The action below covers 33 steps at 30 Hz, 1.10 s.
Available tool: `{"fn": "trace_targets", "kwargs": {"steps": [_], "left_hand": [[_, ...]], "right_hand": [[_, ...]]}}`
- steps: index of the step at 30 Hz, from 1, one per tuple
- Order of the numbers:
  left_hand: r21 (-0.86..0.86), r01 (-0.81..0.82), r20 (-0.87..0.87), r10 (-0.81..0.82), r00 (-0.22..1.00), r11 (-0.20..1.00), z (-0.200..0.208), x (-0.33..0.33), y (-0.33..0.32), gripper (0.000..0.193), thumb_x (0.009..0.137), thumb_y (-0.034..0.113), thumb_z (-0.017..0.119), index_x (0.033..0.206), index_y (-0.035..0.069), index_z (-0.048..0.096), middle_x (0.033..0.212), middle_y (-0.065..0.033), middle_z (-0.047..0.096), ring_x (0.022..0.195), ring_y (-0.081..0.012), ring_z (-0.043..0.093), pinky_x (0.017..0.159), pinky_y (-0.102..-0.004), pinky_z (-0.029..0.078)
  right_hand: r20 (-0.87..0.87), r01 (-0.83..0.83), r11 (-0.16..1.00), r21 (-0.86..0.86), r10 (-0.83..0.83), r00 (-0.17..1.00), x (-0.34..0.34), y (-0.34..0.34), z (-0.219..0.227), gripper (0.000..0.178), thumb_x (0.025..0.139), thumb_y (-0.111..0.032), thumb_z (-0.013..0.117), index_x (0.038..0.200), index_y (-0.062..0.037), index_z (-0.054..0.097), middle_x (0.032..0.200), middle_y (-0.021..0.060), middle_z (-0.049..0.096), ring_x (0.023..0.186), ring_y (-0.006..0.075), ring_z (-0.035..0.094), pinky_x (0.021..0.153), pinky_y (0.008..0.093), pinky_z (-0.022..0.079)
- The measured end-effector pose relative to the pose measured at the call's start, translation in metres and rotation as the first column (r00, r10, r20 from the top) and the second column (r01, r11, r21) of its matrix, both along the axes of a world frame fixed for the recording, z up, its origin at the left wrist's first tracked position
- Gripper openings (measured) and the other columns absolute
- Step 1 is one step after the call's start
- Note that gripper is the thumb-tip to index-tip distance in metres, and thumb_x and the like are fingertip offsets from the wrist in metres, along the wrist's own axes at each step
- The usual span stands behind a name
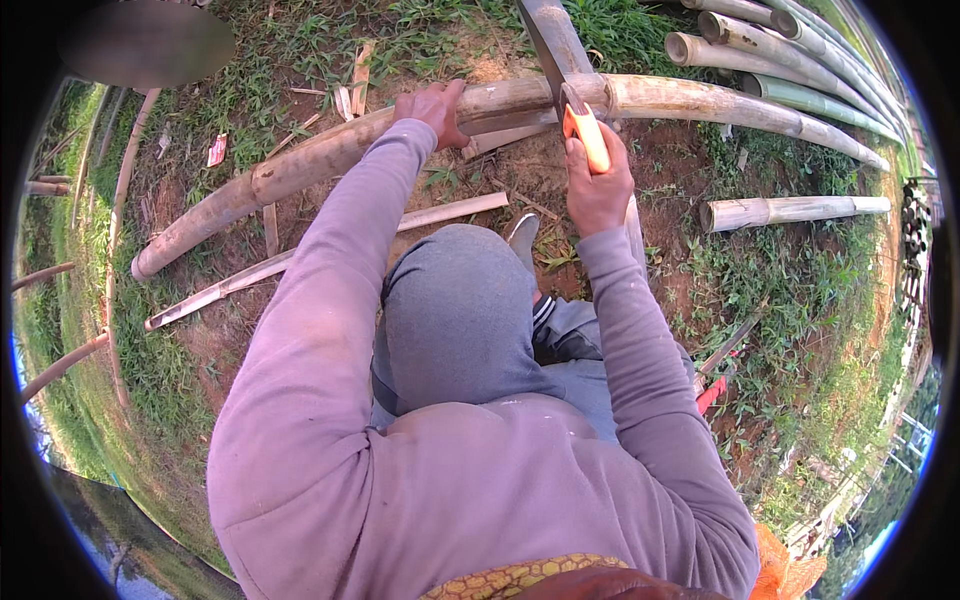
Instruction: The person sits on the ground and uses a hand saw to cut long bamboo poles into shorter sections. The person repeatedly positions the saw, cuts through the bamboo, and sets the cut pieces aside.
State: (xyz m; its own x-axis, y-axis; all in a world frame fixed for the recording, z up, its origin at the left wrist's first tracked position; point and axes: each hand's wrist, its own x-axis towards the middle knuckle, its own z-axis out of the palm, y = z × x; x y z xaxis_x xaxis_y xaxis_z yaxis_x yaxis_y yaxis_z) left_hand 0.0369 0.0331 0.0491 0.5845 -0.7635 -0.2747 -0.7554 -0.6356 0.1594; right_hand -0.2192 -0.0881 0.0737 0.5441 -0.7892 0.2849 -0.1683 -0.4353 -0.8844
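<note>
A long, thick bamboo pole (330,146) lies across in front of me, curving down toward the left. My left hand (434,110) is wrapped over its top, left of the middle. In my right hand (598,180) is the orange handle of a handsaw (557,42), the fingers closed around it. The saw's blade crosses the pole just left of a node and points away from me. How deep the teeth sit in the bamboo I cannot tell.
Several cut bamboo poles (760,50) are stacked at the far right. A shorter bamboo piece (790,211) lies below them. A split bamboo strip (230,287) rests on the ground at left, near my bent knee (460,310). Grass and bare soil surround me.
</note>
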Motion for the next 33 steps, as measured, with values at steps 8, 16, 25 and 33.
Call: {"fn": "trace_targets", "kwargs": {"steps": [8,16,25,33], "left_hand": [[0.054,-0.039,-0.023,0.041,0.999,0.998,-0.013,0.002,0.009,0.096,0.076,0.053,0.094,0.153,0.018,0.049,0.142,-0.0149,0.068,0.130,-0.0393,0.068,0.108,-0.0535,0.053],[0.089,-0.024,-0.082,0.031,0.996,0.996,0.009,0.005,-0.008,0.109,0.073,0.052,0.095,0.163,0.019,0.045,0.149,-0.0157,0.066,0.138,-0.0402,0.063,0.116,-0.0527,0.049],[0.022,-0.026,-0.009,0.027,1.000,0.999,-0.011,0.008,0.005,0.089,0.074,0.052,0.094,0.146,0.017,0.054,0.139,-0.0138,0.070,0.129,-0.0371,0.069,0.107,-0.0535,0.053],[0.020,-0.001,-0.019,0.001,1.000,1.000,-0.010,0.012,-0.003,0.119,0.063,0.057,0.097,0.162,0.016,0.045,0.143,-0.0228,0.067,0.134,-0.0411,0.065,0.115,-0.0520,0.049]], "right_hand": [[0.006,-0.090,0.985,0.150,0.090,0.996,-0.193,0.100,0.003,0.056,0.107,-0.013,0.072,0.152,0.0105,0.049,0.140,0.0241,0.067,0.126,0.0301,0.072,0.105,0.0400,0.061],[-0.092,-0.007,0.994,-0.109,-0.003,0.996,0.019,-0.009,0.025,0.042,0.101,-0.020,0.082,0.135,0.0000,0.067,0.118,0.0182,0.077,0.103,0.0294,0.077,0.087,0.0402,0.059],[0.071,-0.021,1.000,-0.014,0.022,0.997,-0.172,0.088,0.022,0.051,0.101,-0.010,0.079,0.144,0.0099,0.059,0.130,0.0235,0.075,0.113,0.0306,0.079,0.097,0.0403,0.063],[-0.038,-0.010,0.986,-0.166,0.004,0.999,-0.017,0.006,0.022,0.056,0.098,-0.026,0.082,0.144,-0.0062,0.058,0.111,0.0232,0.078,0.099,0.0454,0.077,0.083,0.0524,0.061]]}}
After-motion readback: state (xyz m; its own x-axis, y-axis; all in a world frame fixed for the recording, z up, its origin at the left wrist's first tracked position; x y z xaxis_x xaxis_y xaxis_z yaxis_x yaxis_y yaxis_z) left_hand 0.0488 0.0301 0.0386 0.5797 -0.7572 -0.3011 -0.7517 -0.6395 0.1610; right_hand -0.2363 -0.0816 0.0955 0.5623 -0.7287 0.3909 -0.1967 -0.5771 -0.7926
